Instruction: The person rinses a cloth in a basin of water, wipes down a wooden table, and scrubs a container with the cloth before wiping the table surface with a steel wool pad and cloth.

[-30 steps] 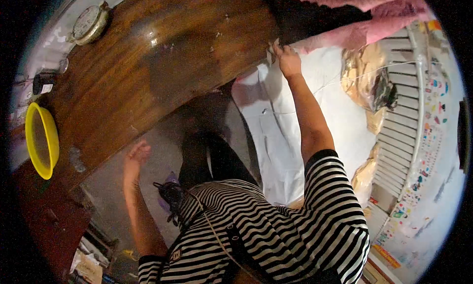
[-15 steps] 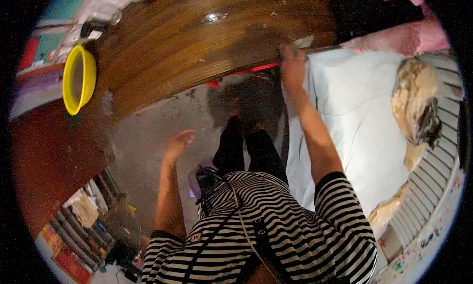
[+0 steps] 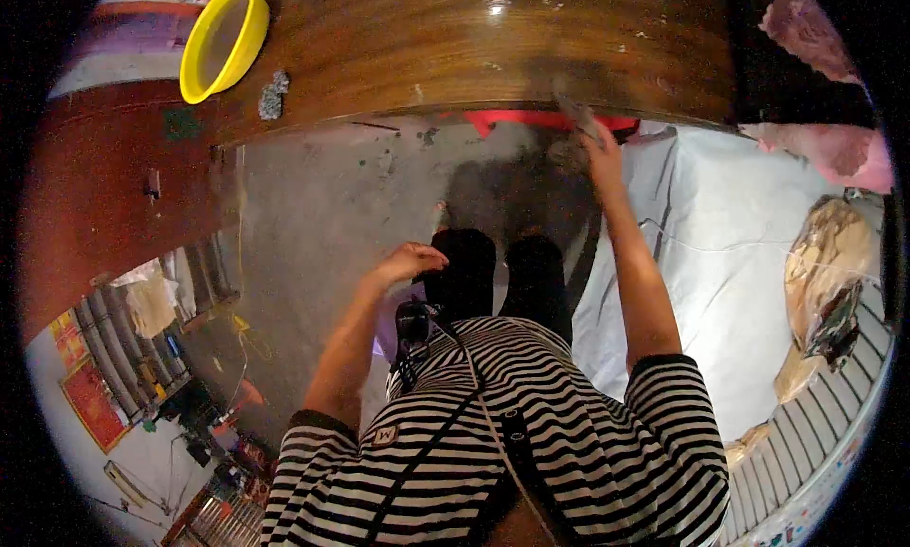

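Observation:
My right hand point(image 3: 604, 149) is at the front edge of the brown wooden table point(image 3: 379, 63). Its fingers are closed on a grey, elongated thing point(image 3: 576, 114), blurred, whose kind I cannot make out. Beneath it, red material point(image 3: 517, 120) shows along the table edge. My left hand point(image 3: 412, 261) hangs in front of my body, above my dark trousers, fingers loosely bent and nothing visible in them. On the table's left part stands a yellow basin point(image 3: 258, 37), with a grey crumpled clump point(image 3: 273, 95) beside it.
To the right lies a pale sheet point(image 3: 706, 225) with a thin cord across it. Plastic-wrapped brown material point(image 3: 829, 253) rests against a slatted rail point(image 3: 825, 433). Pink fabric point(image 3: 820, 154) is at the upper right. Shelving point(image 3: 123, 348) stands lower left, and a cord point(image 3: 464, 357) hangs down my striped shirt.
The view has shifted, bringing the basin higher in it. My right hand has lifted the grey thing from the tabletop to the edge. My left hand has moved inward toward my body.

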Demonstrator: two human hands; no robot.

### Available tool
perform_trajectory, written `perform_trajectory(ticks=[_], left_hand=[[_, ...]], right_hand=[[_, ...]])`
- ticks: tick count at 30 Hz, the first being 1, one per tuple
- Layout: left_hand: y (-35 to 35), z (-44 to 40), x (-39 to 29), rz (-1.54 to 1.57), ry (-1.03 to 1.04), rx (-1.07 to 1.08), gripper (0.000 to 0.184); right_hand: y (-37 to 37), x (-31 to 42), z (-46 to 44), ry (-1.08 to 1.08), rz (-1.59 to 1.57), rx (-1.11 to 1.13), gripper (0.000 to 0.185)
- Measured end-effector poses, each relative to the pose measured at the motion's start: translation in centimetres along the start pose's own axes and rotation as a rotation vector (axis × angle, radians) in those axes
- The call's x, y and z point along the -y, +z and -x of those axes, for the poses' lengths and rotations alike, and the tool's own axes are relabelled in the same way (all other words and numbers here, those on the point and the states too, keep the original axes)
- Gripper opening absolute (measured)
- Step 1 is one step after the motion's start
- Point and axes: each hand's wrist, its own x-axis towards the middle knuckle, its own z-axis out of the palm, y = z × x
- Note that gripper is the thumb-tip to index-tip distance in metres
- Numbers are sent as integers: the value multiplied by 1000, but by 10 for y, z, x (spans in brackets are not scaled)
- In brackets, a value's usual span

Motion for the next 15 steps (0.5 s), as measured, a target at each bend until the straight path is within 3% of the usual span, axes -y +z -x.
perform_trajectory(ticks=[1,3,6,9,10,12,15], left_hand=[[1,5,6,42,-30,66,22],[-4,15,11,24,-108,112,23],[-22,15,56,-47,-88,162,25],[-60,15,119,-38,-35,177,25],[-77,16,135,-18,-18,182,25],[-115,25,158,-118,94,172,27],[-185,50,201,-131,253,216,32]], right_hand=[[-9,-4,14,211,-196,-54,39],[-14,1,43,283,-515,-86,39],[4,10,89,390,-638,-125,41],[57,11,129,503,-488,-272,42],[79,14,140,482,-599,-221,43],[113,-75,161,380,-307,-254,43],[212,1,193,430,-525,-300,42]])
